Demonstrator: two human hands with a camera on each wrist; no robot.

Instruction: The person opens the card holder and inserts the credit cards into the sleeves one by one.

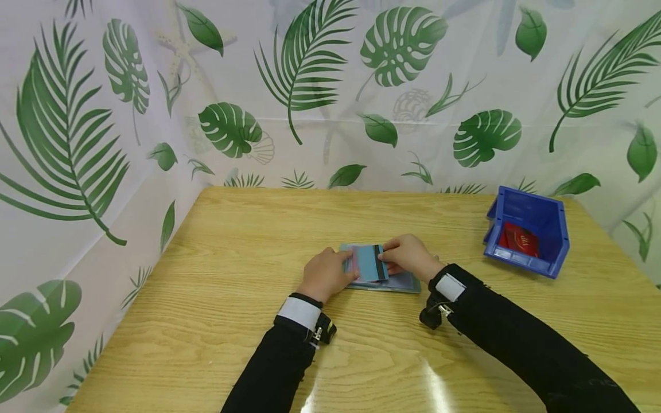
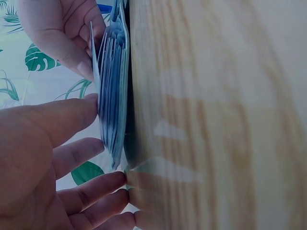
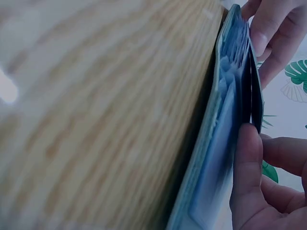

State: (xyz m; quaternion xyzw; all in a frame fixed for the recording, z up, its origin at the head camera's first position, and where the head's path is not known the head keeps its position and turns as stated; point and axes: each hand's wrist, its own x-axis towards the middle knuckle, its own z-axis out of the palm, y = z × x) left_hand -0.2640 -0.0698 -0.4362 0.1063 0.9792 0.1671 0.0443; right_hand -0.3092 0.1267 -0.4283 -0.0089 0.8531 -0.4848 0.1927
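A card holder with a pale blue-green cover and several clear sleeves lies opened on the table. Above its sleeves is a light blue card with a black stripe near its right edge. My right hand pinches that card by the striped edge, between thumb and fingers. At the holder's left side, my left hand pinches the stack of sleeves, its thumb lying by the card's edge. The lower fingers of that hand touch the table. Whether the card's far edge is inside a sleeve, I cannot tell.
On the right of the wooden table stands a blue plastic bin with red cards inside. A white curtain with green leaf prints hangs behind the table and along its left side.
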